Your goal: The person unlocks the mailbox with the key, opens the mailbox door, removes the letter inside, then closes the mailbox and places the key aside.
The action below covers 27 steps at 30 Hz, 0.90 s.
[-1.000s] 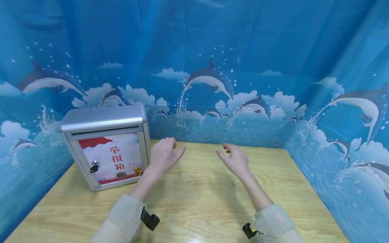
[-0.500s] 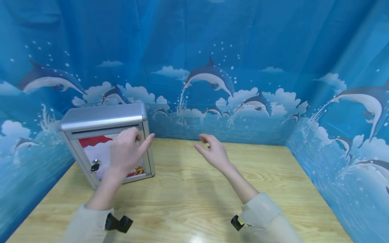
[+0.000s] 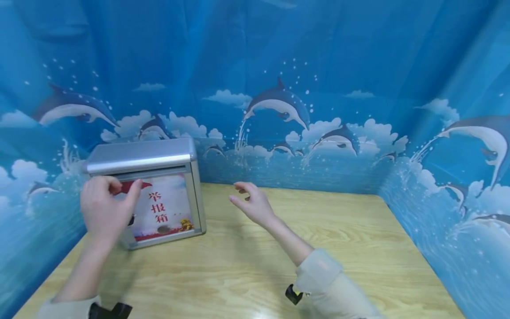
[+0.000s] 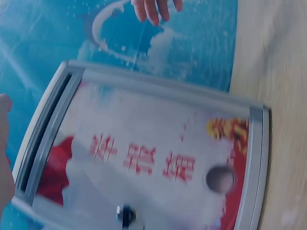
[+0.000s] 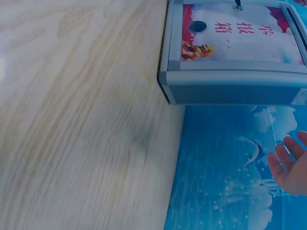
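Observation:
A silver metal letter box (image 3: pixel 177 195) stands at the back left, its front a white and red panel with red characters and a slot along the top. My left hand (image 3: pixel 104 208) hovers before the left part of that front, fingers loosely curled around nothing, and it covers part of the door lock in the head view. The lock (image 4: pixel 126 214), with a black key piece, shows in the left wrist view. My right hand (image 3: pixel 255 206) hangs above the table, right of the box, fingers relaxed and holding nothing; its fingertips also show in the left wrist view.
A light wood table (image 3: pixel 318 248) carries the box. A blue curtain (image 3: pixel 334 57) printed with dolphins closes in the back and both sides, close behind the box. Black camera mounts (image 3: pixel 294 294) sit at both cuffs.
My left hand has moved left across the box's front, from its right side to near the lock. My right hand has also moved left toward the box. The box stays in place.

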Available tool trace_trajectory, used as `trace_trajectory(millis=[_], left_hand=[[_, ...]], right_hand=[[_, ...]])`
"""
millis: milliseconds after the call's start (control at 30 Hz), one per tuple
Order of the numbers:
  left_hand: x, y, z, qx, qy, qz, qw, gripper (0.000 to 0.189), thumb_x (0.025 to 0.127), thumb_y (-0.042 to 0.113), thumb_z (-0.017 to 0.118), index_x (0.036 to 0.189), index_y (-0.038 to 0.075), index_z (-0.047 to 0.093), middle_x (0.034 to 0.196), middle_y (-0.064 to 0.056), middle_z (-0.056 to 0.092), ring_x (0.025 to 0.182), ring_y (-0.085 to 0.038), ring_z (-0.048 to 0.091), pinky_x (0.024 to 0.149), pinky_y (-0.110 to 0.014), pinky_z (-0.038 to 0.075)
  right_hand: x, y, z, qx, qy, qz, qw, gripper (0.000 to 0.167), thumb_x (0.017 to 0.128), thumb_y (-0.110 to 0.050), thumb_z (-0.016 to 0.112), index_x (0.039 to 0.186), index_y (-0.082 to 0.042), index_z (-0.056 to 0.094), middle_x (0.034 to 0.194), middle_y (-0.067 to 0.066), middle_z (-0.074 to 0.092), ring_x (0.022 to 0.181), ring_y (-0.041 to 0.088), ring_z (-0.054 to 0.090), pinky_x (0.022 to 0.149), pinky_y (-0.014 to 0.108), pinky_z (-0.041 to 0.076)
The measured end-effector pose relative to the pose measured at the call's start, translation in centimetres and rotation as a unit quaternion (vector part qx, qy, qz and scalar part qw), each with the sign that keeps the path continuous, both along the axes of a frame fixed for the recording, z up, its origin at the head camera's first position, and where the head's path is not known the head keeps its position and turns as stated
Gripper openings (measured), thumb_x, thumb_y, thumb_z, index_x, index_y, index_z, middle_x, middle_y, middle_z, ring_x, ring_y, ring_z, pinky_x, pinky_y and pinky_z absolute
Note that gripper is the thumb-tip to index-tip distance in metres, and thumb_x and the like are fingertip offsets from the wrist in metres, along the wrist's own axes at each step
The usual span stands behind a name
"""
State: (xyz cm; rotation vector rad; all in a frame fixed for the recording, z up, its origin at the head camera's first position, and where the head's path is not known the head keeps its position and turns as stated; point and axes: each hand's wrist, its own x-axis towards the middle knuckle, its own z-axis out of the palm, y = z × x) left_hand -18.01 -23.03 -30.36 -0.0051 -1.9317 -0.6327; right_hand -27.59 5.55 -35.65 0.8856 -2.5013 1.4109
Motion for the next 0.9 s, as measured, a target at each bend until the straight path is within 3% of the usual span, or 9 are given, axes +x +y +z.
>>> trace_trajectory(millis=[67, 167, 300, 367, 500, 533, 667, 767, 900], left_hand=[[0.3, -1.0, -0.2, 0.018, 0.004, 0.006, 0.9998, 0.032, 0.079, 0.01, 0.068, 0.084, -0.009, 0.044, 0.079, -0.02, 0.041, 0.079, -0.031, 0.038, 0.075, -0.038, 0.026], [0.4, -2.7, -0.4, 0.062, 0.003, 0.019, 0.9979, 0.033, 0.081, 0.013, 0.067, 0.091, -0.007, 0.043, 0.083, 0.001, 0.036, 0.087, -0.011, 0.033, 0.08, -0.033, 0.022], [0.1, -4.4, -0.6, 0.173, -0.065, 0.028, 0.9823, 0.037, 0.085, 0.024, 0.066, 0.11, 0.011, 0.042, 0.101, 0.021, 0.021, 0.096, 0.004, 0.021, 0.085, -0.027, 0.022], [0.0, -5.1, -0.5, 0.235, -0.138, 0.026, 0.9617, 0.048, 0.086, 0.032, 0.063, 0.121, 0.019, 0.033, 0.115, 0.013, 0.028, 0.107, -0.003, 0.026, 0.092, -0.027, 0.024], [-0.8, -7.1, -1.5, 0.288, -0.273, 0.013, 0.9178, 0.069, 0.087, 0.042, 0.057, 0.135, 0.01, 0.019, 0.141, -0.015, 0.019, 0.128, -0.03, 0.019, 0.104, -0.046, 0.024], [-1.2, -7.9, -2.2, 0.288, -0.293, 0.006, 0.9117, 0.075, 0.088, 0.044, 0.056, 0.138, 0.007, 0.015, 0.144, -0.019, 0.015, 0.13, -0.034, 0.017, 0.105, -0.051, 0.023], [-3.4, -11.8, -6.2, 0.257, -0.336, -0.004, 0.906, 0.088, 0.084, 0.055, 0.055, 0.143, 0.012, 0.007, 0.142, -0.021, 0.02, 0.13, -0.035, 0.021, 0.1, -0.052, 0.03], [-4.7, -13.7, -8.1, 0.232, -0.371, -0.03, 0.8988, 0.097, 0.082, 0.059, 0.055, 0.147, 0.018, -0.006, 0.146, -0.024, 0.015, 0.132, -0.039, 0.02, 0.096, -0.059, 0.031], [-4.4, -13.2, -6.8, 0.215, -0.416, -0.101, 0.8778, 0.105, 0.085, 0.056, 0.054, 0.145, 0.012, -0.02, 0.146, -0.035, -0.003, 0.131, -0.053, 0.006, 0.092, -0.072, 0.019]], right_hand=[[0.0, -0.6, -0.2, -0.001, -0.003, 0.009, 1.0, 0.045, 0.091, -0.028, 0.059, 0.128, -0.003, 0.051, 0.12, 0.011, 0.054, 0.109, 0.023, 0.051, 0.085, 0.039, 0.048], [0.0, -1.5, -0.2, 0.002, -0.004, 0.013, 0.9999, 0.047, 0.09, -0.028, 0.06, 0.129, -0.003, 0.05, 0.121, 0.011, 0.054, 0.109, 0.022, 0.051, 0.087, 0.04, 0.047], [-0.2, -2.5, 0.0, 0.011, -0.011, 0.012, 0.9998, 0.051, 0.089, -0.029, 0.061, 0.131, -0.003, 0.048, 0.122, 0.012, 0.053, 0.11, 0.022, 0.051, 0.087, 0.039, 0.047], [-0.3, -3.0, 0.1, 0.019, -0.017, 0.009, 0.9996, 0.053, 0.089, -0.031, 0.061, 0.133, -0.005, 0.046, 0.123, 0.011, 0.052, 0.111, 0.022, 0.05, 0.088, 0.038, 0.047], [-0.7, -4.0, 0.2, 0.039, -0.029, -0.006, 0.9988, 0.059, 0.088, -0.038, 0.061, 0.136, -0.007, 0.044, 0.125, 0.008, 0.051, 0.111, 0.021, 0.051, 0.089, 0.035, 0.045], [-0.8, -4.3, 0.1, 0.047, -0.03, -0.011, 0.9984, 0.061, 0.088, -0.04, 0.061, 0.136, -0.007, 0.044, 0.125, 0.007, 0.052, 0.111, 0.021, 0.051, 0.089, 0.034, 0.045], [-1.1, -5.3, 0.1, 0.066, -0.043, -0.024, 0.9966, 0.064, 0.086, -0.044, 0.062, 0.136, -0.009, 0.044, 0.126, 0.006, 0.052, 0.111, 0.02, 0.051, 0.089, 0.034, 0.045], [-1.3, -6.0, 0.2, 0.072, -0.052, -0.03, 0.9956, 0.065, 0.085, -0.045, 0.062, 0.137, -0.01, 0.043, 0.128, 0.006, 0.051, 0.112, 0.022, 0.051, 0.089, 0.034, 0.045], [-1.4, -7.2, 0.3, 0.083, -0.063, -0.041, 0.9937, 0.071, 0.084, -0.048, 0.062, 0.139, -0.01, 0.04, 0.131, 0.007, 0.049, 0.112, 0.023, 0.052, 0.087, 0.034, 0.046]])
